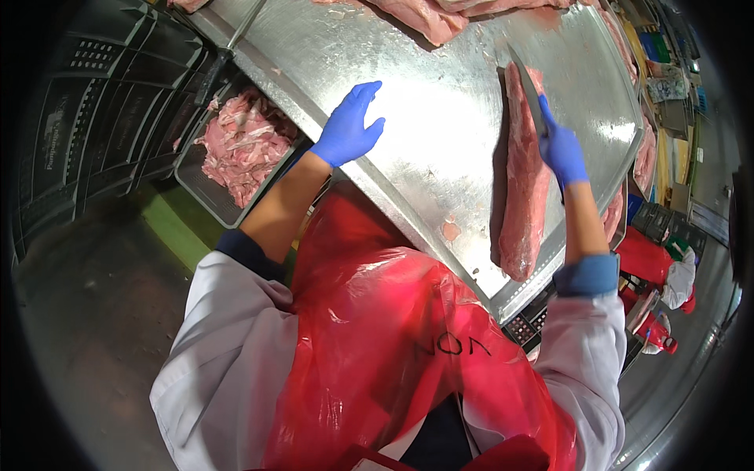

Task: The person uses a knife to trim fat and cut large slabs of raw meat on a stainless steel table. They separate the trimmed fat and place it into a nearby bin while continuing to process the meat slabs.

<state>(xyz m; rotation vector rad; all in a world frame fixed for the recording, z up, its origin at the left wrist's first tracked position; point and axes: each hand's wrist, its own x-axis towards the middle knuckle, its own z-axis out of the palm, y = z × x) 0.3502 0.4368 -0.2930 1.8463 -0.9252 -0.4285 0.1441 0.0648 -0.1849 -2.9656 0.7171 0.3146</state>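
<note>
My left hand, in a blue glove, hovers near the steel table's near edge, fingers apart and holding nothing. My right hand, also gloved in blue, grips a knife, its forefinger along the blade. The knife lies along the upper part of a long pink piece of meat on the steel table; whether the edge is cutting into it I cannot tell.
More meat lies along the table's far edge and right side. A grey crate of meat trimmings stands at lower level on the left, beside stacked black crates. Co-workers in red aprons are at the right.
</note>
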